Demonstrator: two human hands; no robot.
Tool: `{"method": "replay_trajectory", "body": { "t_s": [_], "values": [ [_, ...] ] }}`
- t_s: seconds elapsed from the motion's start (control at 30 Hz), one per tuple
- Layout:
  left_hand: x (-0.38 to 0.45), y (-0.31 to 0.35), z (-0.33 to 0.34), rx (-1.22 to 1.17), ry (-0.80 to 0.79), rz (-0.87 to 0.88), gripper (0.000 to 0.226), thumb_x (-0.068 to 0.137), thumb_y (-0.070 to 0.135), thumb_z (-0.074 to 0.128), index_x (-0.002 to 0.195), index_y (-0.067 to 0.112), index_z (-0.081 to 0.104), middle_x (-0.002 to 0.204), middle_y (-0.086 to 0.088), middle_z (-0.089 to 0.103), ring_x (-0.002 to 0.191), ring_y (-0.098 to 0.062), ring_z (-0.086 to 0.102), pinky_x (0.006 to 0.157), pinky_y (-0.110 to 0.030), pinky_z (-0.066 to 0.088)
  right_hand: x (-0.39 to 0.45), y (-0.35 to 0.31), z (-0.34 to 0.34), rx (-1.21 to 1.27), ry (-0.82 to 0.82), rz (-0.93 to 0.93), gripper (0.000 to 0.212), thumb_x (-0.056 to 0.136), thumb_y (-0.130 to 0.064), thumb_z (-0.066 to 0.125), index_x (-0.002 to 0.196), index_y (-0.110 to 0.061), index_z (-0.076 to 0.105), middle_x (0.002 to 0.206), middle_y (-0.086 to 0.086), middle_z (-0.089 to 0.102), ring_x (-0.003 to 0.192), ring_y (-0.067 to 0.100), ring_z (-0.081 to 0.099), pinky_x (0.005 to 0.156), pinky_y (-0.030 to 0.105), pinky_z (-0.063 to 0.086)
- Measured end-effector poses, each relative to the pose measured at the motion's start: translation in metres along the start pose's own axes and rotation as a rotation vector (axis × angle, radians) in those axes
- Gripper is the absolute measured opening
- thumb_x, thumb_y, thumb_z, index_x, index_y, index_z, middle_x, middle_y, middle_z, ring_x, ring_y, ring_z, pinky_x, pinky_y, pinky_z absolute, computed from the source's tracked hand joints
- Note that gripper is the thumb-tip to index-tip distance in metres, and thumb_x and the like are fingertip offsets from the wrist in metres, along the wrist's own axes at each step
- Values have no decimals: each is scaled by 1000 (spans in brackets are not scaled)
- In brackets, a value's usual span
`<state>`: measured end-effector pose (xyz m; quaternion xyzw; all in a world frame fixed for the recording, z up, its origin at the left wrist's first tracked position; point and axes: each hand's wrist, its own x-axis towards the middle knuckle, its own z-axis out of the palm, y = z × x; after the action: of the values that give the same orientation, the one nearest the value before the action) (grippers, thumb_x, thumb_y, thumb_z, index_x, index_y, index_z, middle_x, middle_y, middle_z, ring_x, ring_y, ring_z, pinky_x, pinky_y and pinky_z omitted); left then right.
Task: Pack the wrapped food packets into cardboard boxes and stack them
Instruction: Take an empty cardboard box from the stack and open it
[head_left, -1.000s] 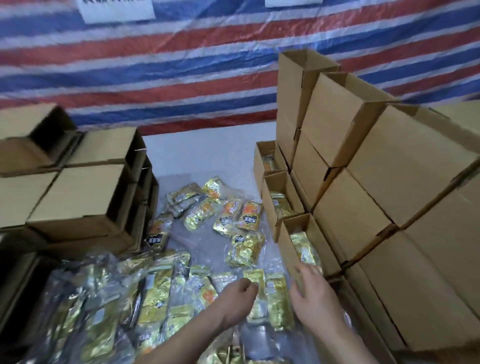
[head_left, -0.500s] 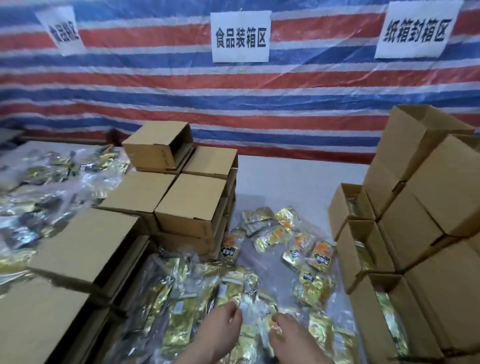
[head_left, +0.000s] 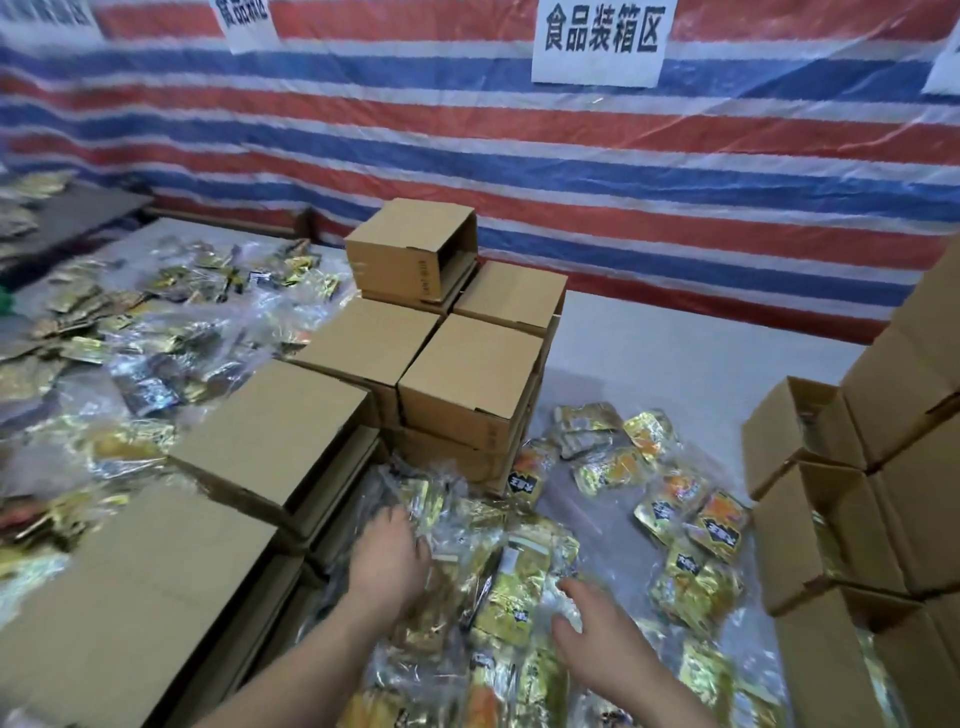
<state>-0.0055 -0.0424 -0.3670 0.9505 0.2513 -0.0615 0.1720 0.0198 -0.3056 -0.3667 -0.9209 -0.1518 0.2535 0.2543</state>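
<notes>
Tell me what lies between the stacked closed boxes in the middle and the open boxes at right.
In the head view, loose gold and orange food packets on clear plastic lie between the closed boxes and the open boxes; farther back, bare table.

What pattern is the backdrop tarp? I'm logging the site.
Red, blue and white stripes on the tarp, head view.

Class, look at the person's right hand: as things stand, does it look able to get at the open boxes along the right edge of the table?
Probably yes. The right hand lies on the gold packets, and only loose packets lie between it and the open boxes.
</notes>
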Motion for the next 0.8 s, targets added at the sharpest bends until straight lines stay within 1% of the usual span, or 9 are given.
{"method": "replay_trajectory", "body": {
  "t_s": [0.1, 0.17, 0.23, 0.3, 0.4, 0.47, 0.6, 0.67, 0.8],
  "values": [
    [15, -11, -1, 53, -110, -94, 60, 96, 41, 51, 142, 8, 35, 148, -14, 40, 134, -31, 42, 109, -39, 38, 10, -14, -7, -21, 11, -41, 52, 101, -39, 45, 150, -22, 37, 151, -3, 42, 137, 13, 41, 110, 28, 33],
    [18, -10, 0, 78, -98, -55, 56, 96, 39, 49, 143, 10, 37, 147, -12, 41, 130, -28, 46, 106, -39, 43, 15, -22, -13, -36, 20, -61, 52, 101, -39, 44, 150, -22, 37, 152, -3, 41, 137, 13, 40, 111, 28, 32],
    [21, 0, -5, 81, 13, 64, 47, 98, 37, 45, 138, 14, 44, 138, -7, 49, 119, -23, 52, 98, -35, 47, 21, -29, -21, -48, 34, -74, 51, 101, -37, 44, 150, -21, 37, 152, -3, 42, 137, 14, 40, 111, 29, 33],
    [25, 16, -19, 44, 151, 169, 43, 99, 39, 44, 135, 16, 49, 133, -2, 54, 116, -19, 54, 96, -32, 47, 28, -38, -31, -51, 43, -82, 51, 101, -36, 44, 150, -20, 37, 152, -2, 42, 137, 15, 41, 110, 30, 34],
    [37, 37, -48, -4, 304, 224, 48, 99, 38, 47, 140, 14, 48, 141, -4, 51, 129, -20, 48, 109, -34, 39, 42, -55, -48, -60, 56, -114, 52, 102, -37, 44, 150, -18, 37, 152, -1, 42, 138, 16, 40, 110, 30, 34],
    [51, 42, -71, 21, 384, 240, 50, 97, 36, 49, 141, 11, 48, 142, -7, 50, 133, -22, 45, 113, -36, 35, 52, -72, -60, -56, 76, -153, 51, 102, -37, 45, 150, -19, 37, 151, -1, 42, 136, 15, 41, 110, 31, 35],
    [76, 37, -108, 87, 427, 229, 49, 96, 33, 52, 138, 8, 49, 143, -13, 48, 131, -30, 45, 111, -40, 35, 73, -112, -84, -63, 116, -224, 53, 102, -37, 47, 150, -18, 36, 151, -1, 42, 134, 16, 45, 110, 36, 39],
    [89, 38, -124, 106, 442, 225, 49, 96, 33, 52, 138, 9, 48, 144, -14, 47, 131, -31, 44, 111, -41, 34, 85, -131, -98, -92, 140, -259, 53, 102, -38, 47, 150, -18, 37, 150, 0, 43, 130, 18, 49, 107, 37, 42],
    [123, 49, -161, 132, 469, 226, 54, 98, 37, 48, 144, 10, 40, 151, -15, 39, 138, -31, 37, 115, -42, 29, 111, -168, -127, -129, 169, -312, 53, 100, -34, 47, 149, -15, 38, 150, 5, 44, 134, 22, 46, 108, 35, 38]
  ]
}}
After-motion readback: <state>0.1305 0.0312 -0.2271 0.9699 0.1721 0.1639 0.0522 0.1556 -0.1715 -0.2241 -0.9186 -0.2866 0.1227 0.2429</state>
